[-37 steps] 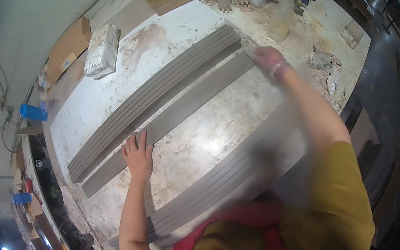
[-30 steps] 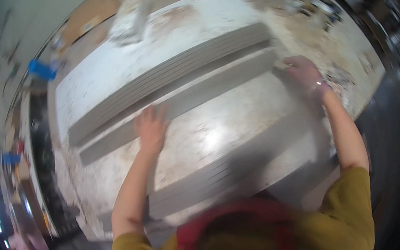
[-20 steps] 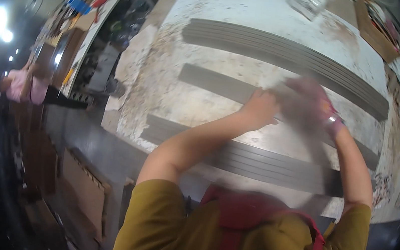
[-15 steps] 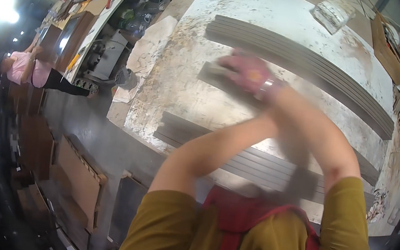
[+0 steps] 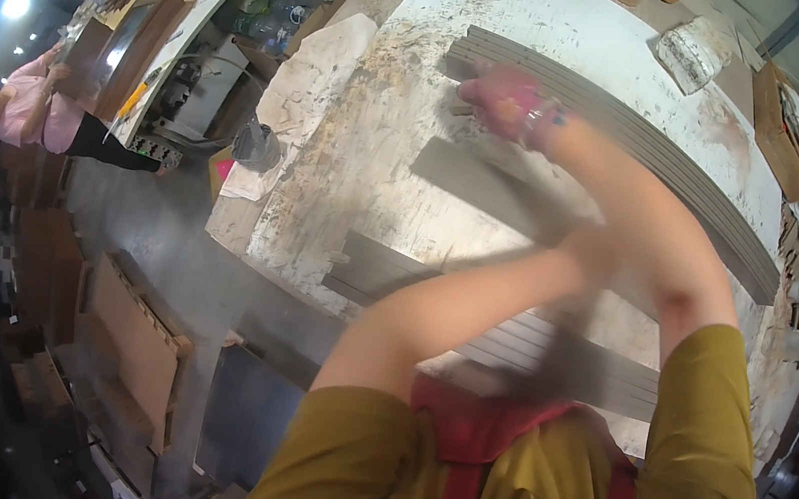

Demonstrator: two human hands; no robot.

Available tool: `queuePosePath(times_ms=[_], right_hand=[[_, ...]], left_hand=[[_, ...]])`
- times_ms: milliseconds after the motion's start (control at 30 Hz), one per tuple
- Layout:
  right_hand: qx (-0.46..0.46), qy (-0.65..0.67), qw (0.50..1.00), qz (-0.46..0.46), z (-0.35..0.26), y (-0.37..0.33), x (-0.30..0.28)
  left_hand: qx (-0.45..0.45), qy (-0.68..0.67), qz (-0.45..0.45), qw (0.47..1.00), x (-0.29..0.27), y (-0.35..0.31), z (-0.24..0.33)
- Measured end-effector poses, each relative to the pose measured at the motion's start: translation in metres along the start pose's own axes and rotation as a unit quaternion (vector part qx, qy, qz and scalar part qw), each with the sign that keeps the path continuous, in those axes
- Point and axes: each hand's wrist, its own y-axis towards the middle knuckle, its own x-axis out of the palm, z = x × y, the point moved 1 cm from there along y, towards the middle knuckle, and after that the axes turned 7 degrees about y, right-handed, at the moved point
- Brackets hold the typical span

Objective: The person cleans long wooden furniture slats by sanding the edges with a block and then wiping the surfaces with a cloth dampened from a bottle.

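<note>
My right hand point(image 5: 503, 103), in a pink glove, is at the left end of the far stack of long grey strips point(image 5: 636, 139). Its fingers look curled; what they hold, if anything, is blurred. My left forearm point(image 5: 472, 315) reaches in from the lower left and passes beneath my right forearm, which hides the left hand. Beneath the crossed arms lies a single grey strip point(image 5: 474, 184), partly covered. Nearer my body is another row of grey strips point(image 5: 508, 345), partly behind my left forearm.
The strips lie on a stained white worktable point(image 5: 320, 199). A grey cup point(image 5: 257, 147) stands on a cloth at its left edge. A whitish block point(image 5: 693, 54) sits at the far right, near a cardboard box point(image 5: 781, 133). Left, a person in pink point(image 5: 39, 111) stands by a cluttered bench.
My right hand has moved away from the single middle strip to the left end of the far stack. My left forearm has shifted slightly right. The view has shifted a little.
</note>
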Motion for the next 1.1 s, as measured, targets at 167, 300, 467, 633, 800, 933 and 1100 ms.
queuePosePath(times_ms=[167,300,467,633,800,933,1100], right_hand=[[0.058,0.367,0.925,0.082,0.012,-0.063,-0.03],[0.074,0.253,0.959,0.103,0.003,-0.068,-0.037],[-0.044,0.16,0.986,0.01,-0.052,-0.023,0.026],[-0.058,0.009,0.997,-0.059,-0.06,0.009,0.031],[0.101,0.028,0.994,0.018,-0.009,0.025,0.029],[0.06,0.154,0.981,0.104,0.021,-0.066,0.009],[0.259,0.301,0.894,0.209,0.071,-0.311,-0.021]], left_hand=[[0.049,0.037,-0.064,0.996,-0.025,0.02,-0.008],[-0.052,-0.012,-0.014,0.998,-0.007,0.034,-0.02],[0.021,0.109,0.136,0.984,0.032,0.0,-0.029],[-0.043,-0.085,0.146,0.985,0.037,0.002,-0.027],[-0.006,0.027,0.075,0.997,0.015,0.018,-0.022],[0.038,0.101,0.115,0.987,0.046,0.024,-0.039],[-0.011,0.059,-0.043,0.997,-0.01,0.019,-0.026]])
